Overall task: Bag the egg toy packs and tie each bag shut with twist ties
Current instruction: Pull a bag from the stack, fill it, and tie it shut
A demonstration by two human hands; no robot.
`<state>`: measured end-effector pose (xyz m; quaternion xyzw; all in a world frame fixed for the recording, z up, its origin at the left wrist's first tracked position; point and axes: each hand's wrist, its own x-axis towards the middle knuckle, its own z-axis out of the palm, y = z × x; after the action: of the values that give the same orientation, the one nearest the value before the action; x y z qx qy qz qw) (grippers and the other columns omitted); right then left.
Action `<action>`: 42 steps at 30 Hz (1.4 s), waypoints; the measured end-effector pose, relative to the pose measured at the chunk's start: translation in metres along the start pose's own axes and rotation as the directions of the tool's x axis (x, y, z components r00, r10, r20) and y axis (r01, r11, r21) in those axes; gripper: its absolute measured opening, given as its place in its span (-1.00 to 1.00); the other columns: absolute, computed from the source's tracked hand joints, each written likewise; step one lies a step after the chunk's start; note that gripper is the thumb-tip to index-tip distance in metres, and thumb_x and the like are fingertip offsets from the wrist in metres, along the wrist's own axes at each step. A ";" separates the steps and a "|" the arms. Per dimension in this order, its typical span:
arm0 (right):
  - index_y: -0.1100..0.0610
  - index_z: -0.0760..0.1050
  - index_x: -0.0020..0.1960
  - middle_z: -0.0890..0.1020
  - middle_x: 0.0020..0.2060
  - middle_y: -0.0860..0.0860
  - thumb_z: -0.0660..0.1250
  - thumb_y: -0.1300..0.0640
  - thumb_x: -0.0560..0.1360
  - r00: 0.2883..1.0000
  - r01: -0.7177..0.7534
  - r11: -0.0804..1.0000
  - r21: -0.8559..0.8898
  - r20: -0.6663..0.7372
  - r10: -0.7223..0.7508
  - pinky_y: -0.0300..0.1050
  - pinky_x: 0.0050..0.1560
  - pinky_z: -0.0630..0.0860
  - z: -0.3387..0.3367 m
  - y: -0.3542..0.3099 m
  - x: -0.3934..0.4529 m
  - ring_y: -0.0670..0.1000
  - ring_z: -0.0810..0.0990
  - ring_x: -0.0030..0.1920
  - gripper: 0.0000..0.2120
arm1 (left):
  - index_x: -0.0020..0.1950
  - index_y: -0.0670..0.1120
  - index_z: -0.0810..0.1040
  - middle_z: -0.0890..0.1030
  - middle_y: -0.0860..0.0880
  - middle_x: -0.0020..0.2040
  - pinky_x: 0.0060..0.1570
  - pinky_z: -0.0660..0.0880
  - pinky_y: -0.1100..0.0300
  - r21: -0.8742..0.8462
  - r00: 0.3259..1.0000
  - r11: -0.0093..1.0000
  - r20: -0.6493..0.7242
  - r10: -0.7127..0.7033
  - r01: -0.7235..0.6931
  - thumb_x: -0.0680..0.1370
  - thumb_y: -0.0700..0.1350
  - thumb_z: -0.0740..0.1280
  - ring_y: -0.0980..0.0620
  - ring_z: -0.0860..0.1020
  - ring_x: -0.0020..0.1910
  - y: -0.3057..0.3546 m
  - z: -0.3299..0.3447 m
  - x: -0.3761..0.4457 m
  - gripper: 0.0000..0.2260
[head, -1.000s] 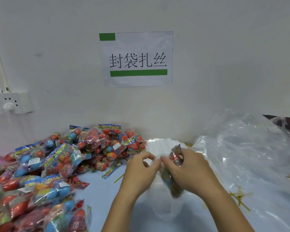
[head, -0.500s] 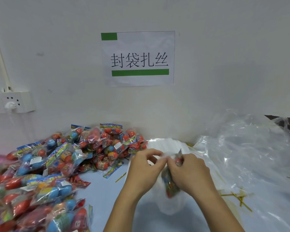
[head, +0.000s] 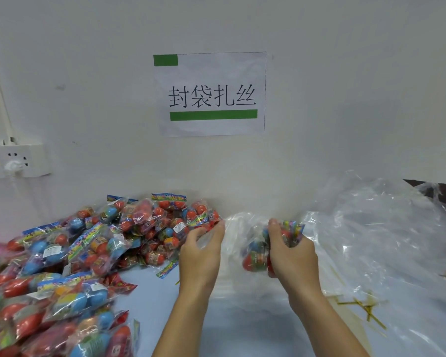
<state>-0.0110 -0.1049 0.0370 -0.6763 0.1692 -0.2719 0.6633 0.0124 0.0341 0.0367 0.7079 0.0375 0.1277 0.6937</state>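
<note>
My right hand [head: 291, 256] grips an egg toy pack [head: 255, 256] with red and blue eggs, held inside a clear plastic bag [head: 236, 228]. My left hand [head: 204, 249] pinches the left edge of that bag's mouth, pulled away from the right hand. A big pile of egg toy packs [head: 93, 243] covers the table's left side up to the wall. Several gold twist ties [head: 366, 307] lie under clear plastic at the right.
A heap of loose clear plastic bags [head: 381, 228] fills the right side. A paper sign [head: 210, 94] hangs on the white wall, and a power strip [head: 16, 161] is mounted at the left. The light blue table [head: 150, 300] shows between my arms.
My hands were together over the bag's mouth; now they have moved apart, the left going left with the bag edge, the right keeping the pack. The view shifted slightly.
</note>
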 end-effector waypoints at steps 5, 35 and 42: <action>0.10 0.61 -0.15 0.65 -0.43 -0.01 0.36 -0.20 0.53 0.986 0.074 0.997 0.029 0.145 -0.078 -0.02 -0.38 0.65 0.008 -0.002 -0.010 -0.05 0.64 -0.44 -0.65 | 0.08 0.19 0.53 0.54 0.25 0.08 0.00 0.48 0.18 -0.006 0.980 0.993 0.161 0.116 -0.117 0.54 0.18 0.35 0.25 0.51 0.08 -0.001 0.012 -0.006 -0.84; -0.13 0.56 0.13 0.69 -0.18 -0.19 0.41 0.30 0.41 0.771 0.502 0.860 -0.094 0.499 -0.395 -0.40 -0.20 0.51 0.013 0.009 -0.021 -0.16 0.66 -0.17 -0.58 | 0.11 0.06 0.64 0.62 0.12 0.22 0.41 0.35 -0.04 0.071 0.879 0.883 0.164 0.448 -0.463 0.64 -0.10 0.30 0.09 0.47 0.36 0.006 0.015 -0.011 -0.85; 0.00 0.62 0.07 0.68 -0.09 -0.11 0.33 0.24 0.52 0.730 0.663 0.683 -0.307 0.469 -0.498 -0.11 -0.06 0.59 0.020 0.009 -0.025 -0.12 0.64 -0.07 -0.79 | 0.00 0.00 0.71 0.63 0.31 -0.04 0.29 0.40 0.19 0.154 0.759 0.749 0.256 0.599 -0.644 0.53 -0.01 0.34 0.25 0.47 0.31 0.015 0.018 -0.024 -0.83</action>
<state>-0.0181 -0.0745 0.0250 -0.8665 -0.1192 -0.2996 0.3810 -0.0088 0.0109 0.0480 0.7644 -0.2528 0.2787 0.5236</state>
